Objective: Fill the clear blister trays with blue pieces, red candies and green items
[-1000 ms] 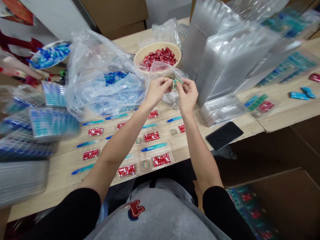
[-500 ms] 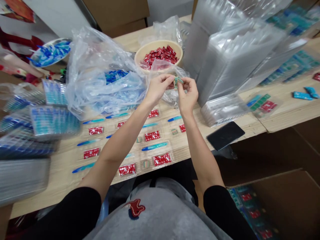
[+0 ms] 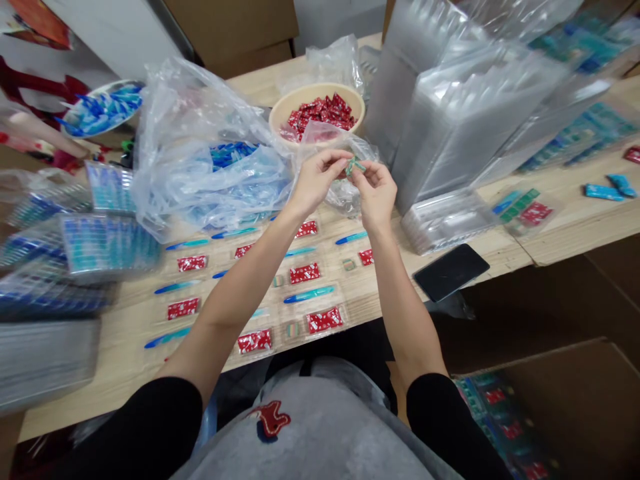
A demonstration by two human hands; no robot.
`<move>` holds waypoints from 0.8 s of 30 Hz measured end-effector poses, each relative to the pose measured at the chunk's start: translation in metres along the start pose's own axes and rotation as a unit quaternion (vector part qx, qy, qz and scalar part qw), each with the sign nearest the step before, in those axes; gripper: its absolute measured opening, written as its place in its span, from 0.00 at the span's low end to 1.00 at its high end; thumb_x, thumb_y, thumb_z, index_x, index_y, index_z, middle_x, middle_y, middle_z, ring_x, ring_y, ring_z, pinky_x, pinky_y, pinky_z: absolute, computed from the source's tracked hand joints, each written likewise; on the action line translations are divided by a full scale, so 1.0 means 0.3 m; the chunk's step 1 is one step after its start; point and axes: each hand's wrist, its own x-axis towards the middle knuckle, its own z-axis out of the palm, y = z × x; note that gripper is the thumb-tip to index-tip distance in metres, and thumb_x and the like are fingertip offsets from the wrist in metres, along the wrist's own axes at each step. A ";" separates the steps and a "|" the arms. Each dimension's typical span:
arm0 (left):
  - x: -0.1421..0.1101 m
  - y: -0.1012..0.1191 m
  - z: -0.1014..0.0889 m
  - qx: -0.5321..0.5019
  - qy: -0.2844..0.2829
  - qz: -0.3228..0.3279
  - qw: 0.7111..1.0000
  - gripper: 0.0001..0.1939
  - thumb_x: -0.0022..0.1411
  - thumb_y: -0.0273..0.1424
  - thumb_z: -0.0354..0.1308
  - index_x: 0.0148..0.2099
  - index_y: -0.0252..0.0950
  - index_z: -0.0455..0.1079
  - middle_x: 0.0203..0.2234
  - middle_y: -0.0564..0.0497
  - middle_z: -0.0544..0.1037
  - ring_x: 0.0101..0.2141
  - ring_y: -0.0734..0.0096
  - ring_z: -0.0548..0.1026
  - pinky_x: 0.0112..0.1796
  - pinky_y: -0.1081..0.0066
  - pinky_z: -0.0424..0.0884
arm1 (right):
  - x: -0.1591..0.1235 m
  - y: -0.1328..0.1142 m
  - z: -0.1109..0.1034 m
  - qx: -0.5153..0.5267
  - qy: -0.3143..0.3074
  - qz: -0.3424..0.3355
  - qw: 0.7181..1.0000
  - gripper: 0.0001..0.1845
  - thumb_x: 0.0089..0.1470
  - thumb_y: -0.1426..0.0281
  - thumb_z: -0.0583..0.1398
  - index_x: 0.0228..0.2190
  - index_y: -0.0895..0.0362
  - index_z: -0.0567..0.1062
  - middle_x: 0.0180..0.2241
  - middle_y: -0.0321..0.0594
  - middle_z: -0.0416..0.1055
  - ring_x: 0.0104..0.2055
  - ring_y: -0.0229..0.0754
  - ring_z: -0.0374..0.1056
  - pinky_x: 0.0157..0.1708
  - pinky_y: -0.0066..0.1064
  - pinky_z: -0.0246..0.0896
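Observation:
Above the far part of the table, my left hand (image 3: 316,179) and my right hand (image 3: 376,192) meet, fingers closed in a pinch. Between their fingertips are small green striped pieces (image 3: 354,165); whether each hand has its own piece is hard to tell. A clear plastic bag (image 3: 343,193) lies just beneath the hands. On the table nearer my body, clear trays hold blue pens (image 3: 309,294), red dotted packets (image 3: 324,319) and small striped squares (image 3: 292,329). My left forearm hides some of these.
Behind my hands is a cream bowl (image 3: 274,120) of red packets. Tall stacks of clear plastic trays (image 3: 450,127) rise at the right, with a black phone (image 3: 451,272) in front. Packed pen sets (image 3: 107,243) and a large plastic bag (image 3: 190,120) occupy the left.
The green pieces have turned slightly between my fingertips, and my fingers have shifted a little. The trays and the things around them are as before.

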 end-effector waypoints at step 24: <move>0.010 -0.011 0.014 0.058 0.051 0.031 0.997 0.06 0.63 0.30 0.59 0.32 0.37 0.71 0.24 0.54 0.75 0.29 0.76 0.75 0.33 0.78 0.71 | 0.006 -0.032 0.004 -0.087 0.023 -0.041 0.995 0.21 0.52 0.48 0.60 0.36 0.51 0.71 0.36 0.34 0.71 0.41 0.39 0.71 0.49 0.37 0.68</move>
